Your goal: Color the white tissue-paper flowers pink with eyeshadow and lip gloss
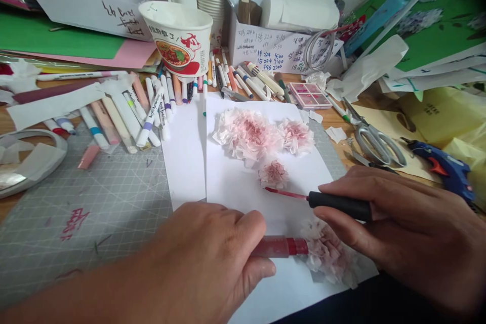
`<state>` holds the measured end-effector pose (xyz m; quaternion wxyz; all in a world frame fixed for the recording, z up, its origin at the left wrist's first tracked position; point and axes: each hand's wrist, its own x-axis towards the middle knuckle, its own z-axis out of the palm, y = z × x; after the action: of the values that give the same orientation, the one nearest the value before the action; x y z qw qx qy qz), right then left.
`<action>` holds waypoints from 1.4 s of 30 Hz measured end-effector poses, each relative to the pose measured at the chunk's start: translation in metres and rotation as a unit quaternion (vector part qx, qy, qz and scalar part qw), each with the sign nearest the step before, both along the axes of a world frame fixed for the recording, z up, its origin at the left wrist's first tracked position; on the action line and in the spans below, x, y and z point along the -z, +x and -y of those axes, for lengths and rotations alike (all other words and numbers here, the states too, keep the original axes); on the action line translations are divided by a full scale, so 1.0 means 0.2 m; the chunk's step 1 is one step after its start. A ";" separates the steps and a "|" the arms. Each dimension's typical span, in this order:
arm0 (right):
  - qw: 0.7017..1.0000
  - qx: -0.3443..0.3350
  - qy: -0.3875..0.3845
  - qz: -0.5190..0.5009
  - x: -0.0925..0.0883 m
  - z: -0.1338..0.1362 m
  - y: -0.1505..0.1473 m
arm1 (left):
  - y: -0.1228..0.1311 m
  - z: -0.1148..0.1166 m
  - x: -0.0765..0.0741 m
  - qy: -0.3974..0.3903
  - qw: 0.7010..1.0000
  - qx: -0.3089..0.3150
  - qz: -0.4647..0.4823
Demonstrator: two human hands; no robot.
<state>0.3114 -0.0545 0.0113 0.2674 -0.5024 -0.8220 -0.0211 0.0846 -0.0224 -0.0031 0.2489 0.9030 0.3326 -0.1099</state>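
My left hand (pixel 224 248) is closed around a red lip gloss tube (pixel 279 246), its open neck pointing right. Between the fingers of my right hand (pixel 402 233) is the black-capped lip gloss applicator (pixel 337 205), its thin red wand pointing left. The wand's tip is close to a small pink paper flower (pixel 274 174); I cannot tell whether they touch. A large pink-and-white paper flower (pixel 246 134) and a medium one (pixel 296 135) lie behind it on white paper (pixel 228 187). Another paper flower (pixel 329 253) rests near the tube's mouth, partly behind my right hand.
Many markers (pixel 152 116) lie across the grey cutting mat (pixel 125 192) at the back left. A paper cup (pixel 178 40) stands behind them. Scissors (pixel 375 142), a blue glue gun (pixel 442 164) and a pink palette (pixel 309 95) are to the right. A tape roll (pixel 56 162) sits far left.
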 end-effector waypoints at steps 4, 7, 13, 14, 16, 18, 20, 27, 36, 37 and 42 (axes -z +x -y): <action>1.000 -0.017 0.001 0.004 0.00 -0.01 -0.02 | -0.01 0.01 0.00 -0.003 1.000 0.004 -0.003; 1.000 -0.008 0.008 0.010 0.00 -0.02 -0.02 | -0.01 0.01 0.01 0.006 1.000 -0.005 0.005; 1.000 0.012 0.003 0.011 -0.01 0.00 0.01 | -0.01 -0.01 0.00 -0.005 1.000 -0.002 0.008; 1.000 0.008 -0.002 0.008 -0.01 0.00 0.00 | -0.01 0.00 0.01 0.002 1.000 -0.001 0.019; 1.000 -0.004 -0.010 -0.001 -0.01 0.00 -0.01 | -0.02 0.01 0.01 0.019 0.999 -0.001 0.044; 1.000 -0.013 -0.011 -0.003 -0.01 -0.01 -0.02 | -0.03 0.02 0.02 0.034 0.998 -0.008 0.058; 1.000 -0.006 -0.005 -0.001 -0.01 -0.01 -0.01 | -0.04 0.02 0.02 0.039 0.997 -0.015 0.062; 1.000 -0.005 -0.019 0.013 -0.03 0.01 0.03 | -0.04 0.02 0.04 0.027 0.997 -0.007 0.073; 1.000 -0.016 -0.004 -0.009 -0.03 -0.01 -0.01 | -0.02 0.02 0.02 0.030 0.999 -0.002 0.046; 1.000 -0.017 -0.010 -0.006 -0.04 -0.01 -0.01 | -0.02 0.02 0.02 0.025 0.999 0.003 0.042; 1.000 -0.013 -0.018 -0.012 -0.05 0.00 0.02 | -0.02 0.02 0.00 0.034 0.998 -0.010 0.051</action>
<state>0.3158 -0.0541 0.0207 0.2679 -0.4967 -0.8255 0.0033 0.0805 -0.0267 -0.0032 0.2360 0.9119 0.3319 -0.0501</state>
